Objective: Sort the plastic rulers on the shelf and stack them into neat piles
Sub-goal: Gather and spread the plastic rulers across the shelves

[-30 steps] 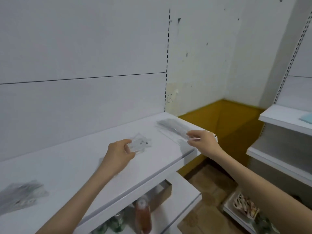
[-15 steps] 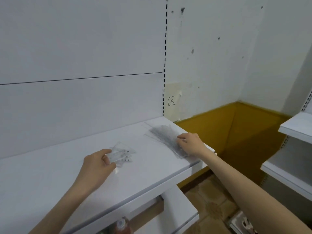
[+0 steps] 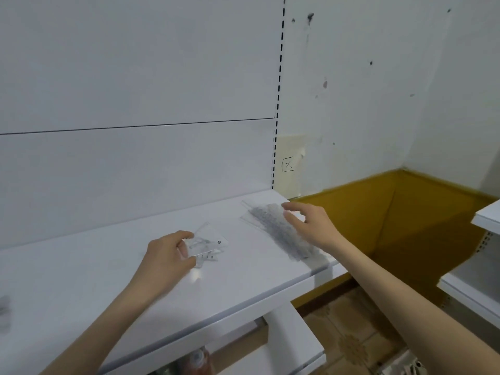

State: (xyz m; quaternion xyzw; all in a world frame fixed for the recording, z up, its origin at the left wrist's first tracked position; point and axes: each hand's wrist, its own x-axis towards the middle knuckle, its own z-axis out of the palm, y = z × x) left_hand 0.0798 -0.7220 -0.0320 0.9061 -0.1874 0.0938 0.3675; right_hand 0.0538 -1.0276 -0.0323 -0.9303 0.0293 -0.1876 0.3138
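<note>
Left hand (image 3: 165, 255) pinches clear flat rulers (image 3: 208, 243); right hand (image 3: 311, 226), fingers spread, over long transparent stack (image 3: 273, 226).

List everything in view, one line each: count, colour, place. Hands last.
shelf: one, white, across the foreground.
long rulers: one pile, clear with grey markings, right end of shelf.
small rulers: a few, clear, mid-shelf.
pencilled box mark: one, dark, wall right of the shelf.
wall band: one, mustard, low on corner walls.
second shelving: one, white, far right.
bottle: one, reddish, below the shelf, blurred.
left hand: one, grips the small rulers.
right hand: one, fingers spread over the long rulers.
</note>
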